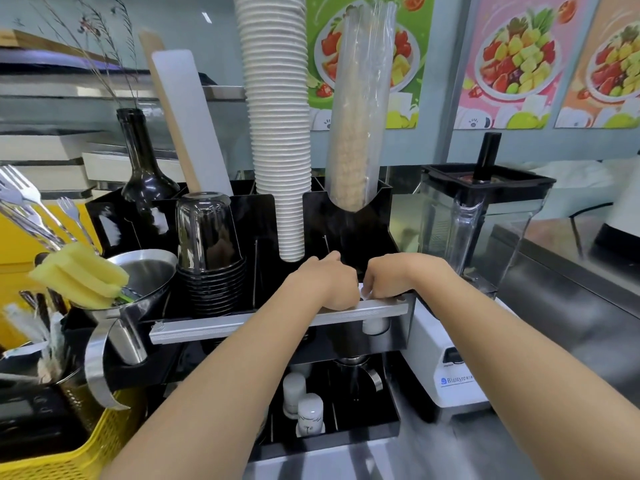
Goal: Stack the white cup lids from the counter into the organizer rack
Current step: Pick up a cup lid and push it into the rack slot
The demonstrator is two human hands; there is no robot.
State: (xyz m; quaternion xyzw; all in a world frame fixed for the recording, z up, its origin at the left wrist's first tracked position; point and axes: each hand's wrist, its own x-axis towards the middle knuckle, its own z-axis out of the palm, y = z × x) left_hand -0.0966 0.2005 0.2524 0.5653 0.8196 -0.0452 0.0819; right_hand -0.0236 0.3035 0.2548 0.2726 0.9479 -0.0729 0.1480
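The black organizer rack [346,216] stands on the counter in front of me. Both my hands reach into its front right compartment, just behind a silver rail [242,323]. My left hand [329,282] is curled downward with its fingertips hidden inside the compartment. Touching it on the right, my right hand [391,277] has its fingers closed over a thin white edge of the cup lids [363,289]. Most of the lids are hidden under my hands. A white shape [375,326] shows below the rail; what it is I cannot tell.
A tall stack of white paper cups [277,133] and a sleeve of clear cups [360,133] rise from the rack behind my hands. Black cups [207,244], a steel funnel [138,271] and a dark bottle [142,168] are left. A blender [485,220] stands right.
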